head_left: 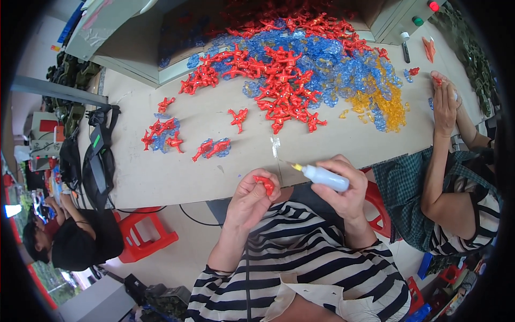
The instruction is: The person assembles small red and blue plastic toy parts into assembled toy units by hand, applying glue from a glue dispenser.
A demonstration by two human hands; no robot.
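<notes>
Between the closed fingers of my left hand (249,201) is a small red plastic figure (265,183), partly covered by them. My right hand (346,190) grips a whitish squeeze bottle (325,177) with a yellow nozzle tip (296,167) and a thin needle pointing left, above and beside the figure without touching it. Both hands are at the table's near edge. Beyond them lies a single red figure (237,119). To its left are red figures paired with clear blue pieces (212,147) and another such cluster (162,133).
A big heap of red figures (284,102), clear blue pieces (322,53) and yellow pieces (389,102) spreads from a grey cabinet (129,53) onto the table. At right, a co-worker's hands (445,102) hold something red. A black strapped item (96,150) lies left; red stools (142,233) stand below.
</notes>
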